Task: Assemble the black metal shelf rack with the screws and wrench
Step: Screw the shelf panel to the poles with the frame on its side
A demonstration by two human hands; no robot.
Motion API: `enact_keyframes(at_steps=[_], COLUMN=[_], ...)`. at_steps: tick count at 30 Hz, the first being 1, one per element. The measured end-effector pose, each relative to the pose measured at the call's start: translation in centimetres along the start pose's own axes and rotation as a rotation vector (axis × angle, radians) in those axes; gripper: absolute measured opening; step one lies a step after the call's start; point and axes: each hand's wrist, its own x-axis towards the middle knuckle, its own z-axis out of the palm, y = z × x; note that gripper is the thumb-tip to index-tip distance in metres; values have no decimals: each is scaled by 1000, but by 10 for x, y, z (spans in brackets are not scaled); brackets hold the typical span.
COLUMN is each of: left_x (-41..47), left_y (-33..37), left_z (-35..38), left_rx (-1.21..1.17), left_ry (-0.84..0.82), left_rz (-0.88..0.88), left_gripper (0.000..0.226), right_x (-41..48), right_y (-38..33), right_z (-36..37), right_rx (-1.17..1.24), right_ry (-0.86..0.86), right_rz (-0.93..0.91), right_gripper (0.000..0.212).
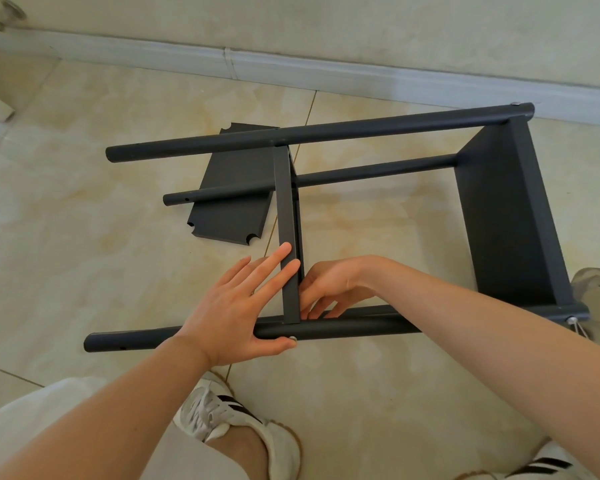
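Steadying a half-built black metal shelf rack (388,169), laid on its side on pale floor tiles (84,258) and filling the frame from 9 to 3 o'clock. Matte charcoal finish throughout.

Longest parts: a round far pole (361,129) at 12 o'clock and a round near pole (129,339) at 6 o'clock, both running left to right, with a third, lower pole between them. Fixed between the poles at 3 o'clock, a solid end shelf (499,216) standing on edge. Flat on the tiles at 10 o'clock, beneath the poles, a loose shelf panel (229,220) with notched corners. At centre, seen edge-on, a middle shelf (284,209) spanning from far pole to near pole.

Left hand (232,310) at 7 o'clock, reaching in from the lower left, with fingers straight and slightly spread against the left face of the middle shelf and thumb tucked under the near pole. Right hand (329,285) at 5 o'clock, just beside the shelf's right face, with wrist bent and fingers curled down at the joint of shelf and near pole; impossible to tell whether pinching anything.

Touching the left thumb tip, a small silver screw (293,338) on the near pole.
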Motion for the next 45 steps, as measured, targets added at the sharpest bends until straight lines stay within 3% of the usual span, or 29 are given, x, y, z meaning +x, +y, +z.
enact_keyframes(at_steps=[5, 10, 17, 23, 29, 36, 40, 45], left_x=[1, 0, 1, 0, 0, 0, 0, 0], left_y=[0, 1, 1, -1, -1, -1, -2, -1], left_z=[0, 0, 1, 3, 2, 4, 4, 5], left_rx=[-5, 43, 61, 45, 39, 28, 20, 12], left_ry=[2, 15, 68, 60, 59, 45, 38, 43], left_rz=[0, 2, 8, 1, -1, -5, -8, -6], left_gripper=[98, 97, 96, 97, 97, 97, 97, 98], right_x=[-4, 0, -8, -4, -4, 3, -3, -2], right_y=[2, -2, 3, -3, 0, -1, -2, -2], right_z=[-4, 3, -3, 4, -6, -2, -8, -5], right_rx=[4, -1, 42, 1, 5, 11, -5, -31], right_ry=[-2, 20, -2, 29, -2, 12, -27, 6], right_rz=[-6, -10, -13, 3, 14, 33, 49, 70], right_gripper=[10, 24, 9, 25, 6, 17, 7, 9])
